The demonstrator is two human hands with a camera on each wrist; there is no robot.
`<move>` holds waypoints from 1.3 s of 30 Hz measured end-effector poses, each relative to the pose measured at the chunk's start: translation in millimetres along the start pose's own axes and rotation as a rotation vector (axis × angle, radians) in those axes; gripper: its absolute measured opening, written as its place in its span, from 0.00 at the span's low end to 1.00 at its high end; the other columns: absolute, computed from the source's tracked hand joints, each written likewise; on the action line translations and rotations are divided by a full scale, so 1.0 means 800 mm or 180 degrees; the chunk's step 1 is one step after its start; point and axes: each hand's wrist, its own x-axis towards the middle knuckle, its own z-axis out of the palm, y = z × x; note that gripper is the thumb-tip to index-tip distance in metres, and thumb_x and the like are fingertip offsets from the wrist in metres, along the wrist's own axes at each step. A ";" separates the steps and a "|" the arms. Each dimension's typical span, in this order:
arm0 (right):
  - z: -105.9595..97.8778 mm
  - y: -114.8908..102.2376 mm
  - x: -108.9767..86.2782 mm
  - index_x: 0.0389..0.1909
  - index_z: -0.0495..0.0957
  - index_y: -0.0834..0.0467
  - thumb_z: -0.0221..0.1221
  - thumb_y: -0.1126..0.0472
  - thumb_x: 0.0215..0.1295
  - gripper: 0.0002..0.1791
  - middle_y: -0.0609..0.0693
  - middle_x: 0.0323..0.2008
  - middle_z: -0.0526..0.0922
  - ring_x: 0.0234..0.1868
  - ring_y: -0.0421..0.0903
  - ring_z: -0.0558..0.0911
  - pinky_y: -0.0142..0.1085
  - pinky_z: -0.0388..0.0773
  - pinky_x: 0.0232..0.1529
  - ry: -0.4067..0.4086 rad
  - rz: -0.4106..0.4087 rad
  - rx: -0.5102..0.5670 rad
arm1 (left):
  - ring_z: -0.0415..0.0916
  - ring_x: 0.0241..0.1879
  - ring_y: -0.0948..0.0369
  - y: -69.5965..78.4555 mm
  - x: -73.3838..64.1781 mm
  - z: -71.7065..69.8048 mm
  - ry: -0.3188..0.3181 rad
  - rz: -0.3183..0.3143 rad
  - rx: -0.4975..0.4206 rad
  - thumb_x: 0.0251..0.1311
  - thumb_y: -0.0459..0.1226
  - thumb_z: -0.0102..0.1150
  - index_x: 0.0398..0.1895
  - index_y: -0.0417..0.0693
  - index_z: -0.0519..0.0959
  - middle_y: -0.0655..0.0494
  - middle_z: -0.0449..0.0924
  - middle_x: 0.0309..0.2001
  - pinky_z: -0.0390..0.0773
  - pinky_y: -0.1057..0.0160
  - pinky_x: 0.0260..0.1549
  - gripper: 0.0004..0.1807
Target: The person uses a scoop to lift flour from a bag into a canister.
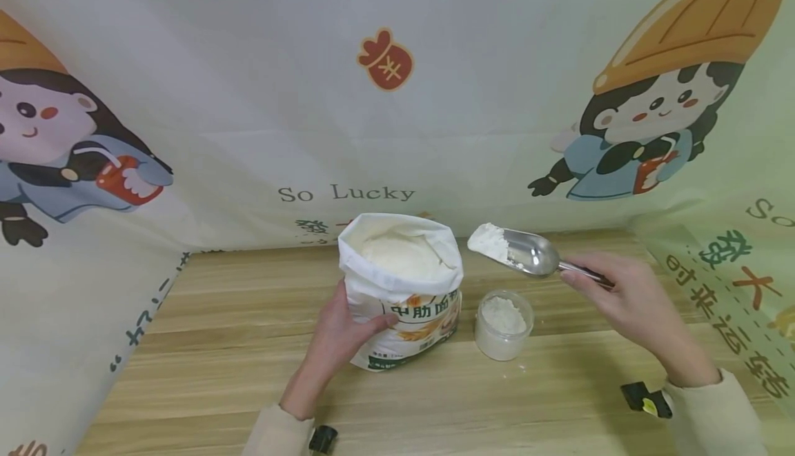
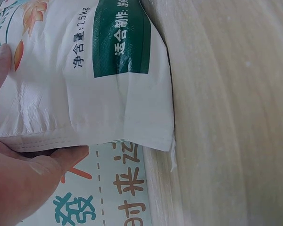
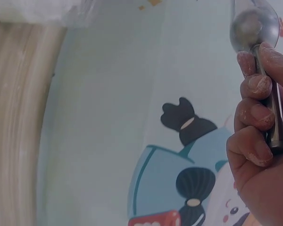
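My left hand [image 1: 344, 335] grips the left side of a white flour bag [image 1: 397, 342], thumb across its printed front. The bag stands on the table with its top rolled open, pale flour [image 1: 400, 254] showing inside. In the right hand [image 1: 627, 304] is the handle of a metal scoop [image 1: 535, 254], held above the table to the right of the bag. White flour [image 1: 489, 242] is heaped at the scoop's front end. Below the scoop stands a clear round jar [image 1: 504, 345] containing flour. The right wrist view shows flour-dusted fingers [image 3: 257, 115] curled round the handle.
The wood-grain table [image 1: 205, 345] has a few white specks of flour near the jar. A printed cloth [image 1: 261, 97] hangs behind the table and along both sides. Black straps or devices show at both sleeve cuffs.
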 end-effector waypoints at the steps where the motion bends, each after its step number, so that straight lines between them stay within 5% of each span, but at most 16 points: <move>1: -0.001 0.002 -0.004 0.45 0.89 0.59 0.69 0.67 0.63 0.10 0.50 0.37 0.90 0.31 0.34 0.77 0.22 0.73 0.34 0.0017 0.0007 -0.0026 | 0.75 0.64 0.46 0.000 0.000 0.000 0.0000 0.0005 0.0008 0.46 0.38 0.83 0.73 0.46 0.65 0.46 0.79 0.63 0.73 0.41 0.64 0.50; 17: -0.025 0.039 -0.054 0.40 0.89 0.58 0.70 0.67 0.62 0.06 0.51 0.34 0.90 0.31 0.30 0.78 0.20 0.74 0.31 -0.0128 0.0149 -0.0267 | 0.75 0.64 0.46 0.000 0.001 0.000 -0.0017 0.0054 0.0006 0.47 0.38 0.83 0.73 0.48 0.65 0.47 0.78 0.64 0.73 0.39 0.64 0.50; 25: -0.031 0.051 -0.073 0.42 0.90 0.56 0.71 0.64 0.62 0.08 0.53 0.37 0.91 0.36 0.35 0.84 0.35 0.85 0.30 -0.0403 0.0206 -0.0418 | 0.75 0.64 0.46 0.000 0.001 0.001 -0.0004 0.0055 0.0036 0.46 0.38 0.83 0.73 0.46 0.65 0.46 0.78 0.63 0.73 0.40 0.64 0.50; 31: -0.029 0.058 -0.077 0.42 0.90 0.55 0.73 0.63 0.59 0.10 0.51 0.37 0.91 0.35 0.34 0.83 0.35 0.84 0.29 -0.0544 0.0120 -0.0495 | 0.75 0.64 0.46 -0.001 0.001 0.000 -0.0007 0.0013 0.0031 0.46 0.37 0.83 0.73 0.46 0.65 0.46 0.78 0.63 0.73 0.40 0.64 0.49; 39: -0.028 0.058 -0.076 0.44 0.90 0.52 0.73 0.59 0.60 0.11 0.49 0.39 0.91 0.40 0.53 0.89 0.50 0.87 0.37 -0.0829 0.0188 -0.0736 | 0.74 0.65 0.46 -0.001 0.001 0.000 -0.0011 0.0000 0.0048 0.47 0.38 0.83 0.73 0.46 0.65 0.46 0.78 0.64 0.72 0.40 0.65 0.50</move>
